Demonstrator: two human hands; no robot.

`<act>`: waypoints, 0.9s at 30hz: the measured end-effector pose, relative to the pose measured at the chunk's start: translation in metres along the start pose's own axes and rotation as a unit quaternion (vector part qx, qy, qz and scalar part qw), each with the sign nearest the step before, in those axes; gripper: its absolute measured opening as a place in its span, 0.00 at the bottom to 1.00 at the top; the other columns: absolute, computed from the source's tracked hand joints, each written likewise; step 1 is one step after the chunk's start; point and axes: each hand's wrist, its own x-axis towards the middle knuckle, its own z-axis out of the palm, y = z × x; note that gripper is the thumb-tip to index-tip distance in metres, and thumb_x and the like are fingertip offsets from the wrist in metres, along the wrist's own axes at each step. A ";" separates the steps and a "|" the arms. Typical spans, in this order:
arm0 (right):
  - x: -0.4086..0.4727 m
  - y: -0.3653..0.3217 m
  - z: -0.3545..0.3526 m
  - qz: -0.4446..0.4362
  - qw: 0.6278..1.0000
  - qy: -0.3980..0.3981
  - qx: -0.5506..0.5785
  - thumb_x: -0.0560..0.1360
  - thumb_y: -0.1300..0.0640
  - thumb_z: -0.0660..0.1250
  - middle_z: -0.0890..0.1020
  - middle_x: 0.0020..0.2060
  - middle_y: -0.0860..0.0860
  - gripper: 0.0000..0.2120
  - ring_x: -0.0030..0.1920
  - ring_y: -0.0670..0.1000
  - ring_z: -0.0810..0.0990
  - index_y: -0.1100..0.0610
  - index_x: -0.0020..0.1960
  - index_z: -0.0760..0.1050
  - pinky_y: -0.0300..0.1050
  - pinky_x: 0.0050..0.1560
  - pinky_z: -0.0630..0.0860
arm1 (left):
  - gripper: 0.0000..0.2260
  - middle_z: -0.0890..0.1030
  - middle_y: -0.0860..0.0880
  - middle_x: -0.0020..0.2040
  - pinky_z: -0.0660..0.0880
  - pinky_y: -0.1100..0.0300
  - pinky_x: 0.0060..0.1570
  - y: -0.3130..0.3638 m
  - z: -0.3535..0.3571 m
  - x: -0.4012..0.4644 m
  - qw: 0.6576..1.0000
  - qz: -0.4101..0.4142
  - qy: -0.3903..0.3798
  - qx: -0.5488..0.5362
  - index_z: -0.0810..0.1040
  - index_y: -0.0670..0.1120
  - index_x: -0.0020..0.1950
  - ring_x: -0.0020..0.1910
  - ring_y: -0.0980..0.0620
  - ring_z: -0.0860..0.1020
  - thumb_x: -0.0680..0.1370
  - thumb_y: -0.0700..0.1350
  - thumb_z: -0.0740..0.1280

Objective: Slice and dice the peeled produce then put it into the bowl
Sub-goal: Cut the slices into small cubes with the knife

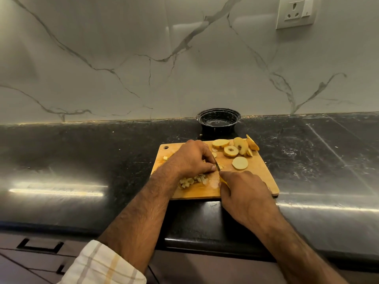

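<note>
Wooden board [256, 177]: you're mid-dicing, left hand [190, 156] pinning slices, right hand [244, 193] gripping the knife [217, 166]; next, chop remaining rounds [240, 162].

Home kitchen, probably: dark stone countertop [82, 152], marble-look backsplash [123, 58], wall socket [295, 13], drawer handles [41, 245] below

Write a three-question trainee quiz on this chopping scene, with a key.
1. True or false: the black bowl already holds diced pieces.
2. Which hand has its grip on the knife: (a) the left hand, (b) the right hand?
3. Where do the uncut round slices lie on the cutting board?

Key: 1. False, it looks empty; the diced pieces lie on the board by the left hand. 2. (b). 3. At its far right part, near the bowl.
</note>
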 end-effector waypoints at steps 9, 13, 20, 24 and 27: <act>-0.022 0.004 -0.007 -0.007 0.998 -0.064 -0.019 0.84 0.50 0.61 0.79 0.60 0.52 0.18 0.58 0.54 0.77 0.48 0.73 0.72 0.50 0.59 0.78 | 0.04 0.84 0.61 0.49 0.70 0.42 0.71 0.002 0.002 0.005 0.998 -0.024 0.018 0.046 0.88 0.54 0.47 0.57 0.58 0.77 0.75 0.52 0.79; -0.030 0.010 -0.011 0.006 1.000 -0.023 0.012 0.85 0.47 0.59 0.80 0.62 0.49 0.19 0.59 0.52 0.77 0.46 0.75 0.71 0.49 0.59 0.77 | 0.06 0.85 0.60 0.46 0.60 0.39 0.77 -0.001 -0.002 0.001 0.999 -0.018 0.015 0.036 0.88 0.54 0.47 0.56 0.59 0.78 0.75 0.54 0.79; -0.026 0.006 -0.011 -0.001 0.999 0.029 0.025 0.85 0.43 0.57 0.82 0.58 0.48 0.21 0.53 0.49 0.77 0.45 0.76 0.70 0.47 0.56 0.77 | 0.04 0.85 0.60 0.43 0.70 0.37 0.72 -0.008 -0.006 -0.002 1.000 -0.011 0.004 0.001 0.88 0.54 0.46 0.51 0.60 0.80 0.75 0.51 0.79; -0.018 0.000 -0.006 0.003 1.000 0.006 0.012 0.86 0.44 0.56 0.81 0.59 0.49 0.21 0.51 0.49 0.74 0.45 0.77 0.68 0.46 0.54 0.75 | 0.04 0.85 0.60 0.45 0.73 0.38 0.68 -0.009 -0.007 -0.001 1.000 -0.007 -0.005 0.009 0.88 0.55 0.48 0.51 0.59 0.79 0.75 0.52 0.79; -0.012 -0.003 -0.003 0.006 1.000 -0.015 0.007 0.86 0.45 0.57 0.80 0.60 0.50 0.20 0.54 0.50 0.76 0.46 0.76 0.69 0.48 0.57 0.77 | 0.05 0.84 0.61 0.47 0.73 0.39 0.68 -0.010 -0.004 0.001 1.000 -0.006 -0.006 0.020 0.89 0.55 0.50 0.51 0.59 0.78 0.75 0.52 0.78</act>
